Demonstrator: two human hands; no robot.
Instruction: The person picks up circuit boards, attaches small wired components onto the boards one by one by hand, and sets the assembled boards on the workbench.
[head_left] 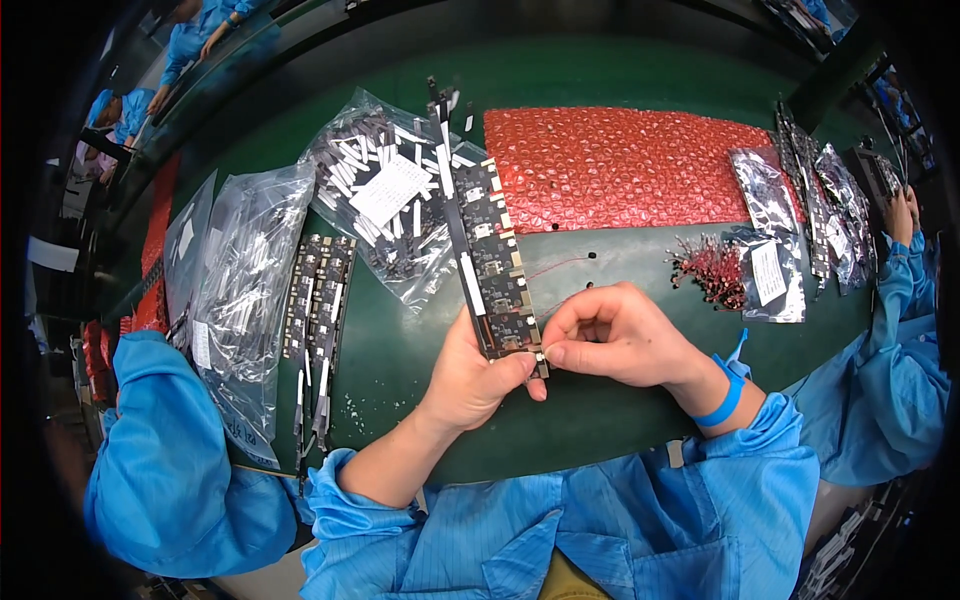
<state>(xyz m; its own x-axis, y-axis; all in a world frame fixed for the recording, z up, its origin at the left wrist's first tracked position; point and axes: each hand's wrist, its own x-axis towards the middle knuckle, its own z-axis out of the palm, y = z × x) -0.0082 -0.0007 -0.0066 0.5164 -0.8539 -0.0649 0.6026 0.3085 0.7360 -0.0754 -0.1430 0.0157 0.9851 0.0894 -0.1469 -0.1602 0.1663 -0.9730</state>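
Observation:
My left hand (465, 378) grips the lower end of a long black circuit board panel (492, 240), its thumb lying across the face. The panel stands tilted above the table, with a row of small metal parts along it. Black flat cables with white strips (469, 282) run along its left side and stick out past its top end. At the panel's lower right edge, my right hand (625, 335) is closed in a pinch; whatever is between its fingertips is too small to make out. Just beyond that hand lies a small black part (591, 256) with a thin red wire.
Red bubble wrap (620, 165) covers the table's far side. A clear bag of flat cables (350, 170), another clear bag (250, 290) and more board panels (322, 290) lie left. Right are a pile of red-wired parts (708, 272) and silver bags (775, 285). Blue-sleeved co-workers flank me.

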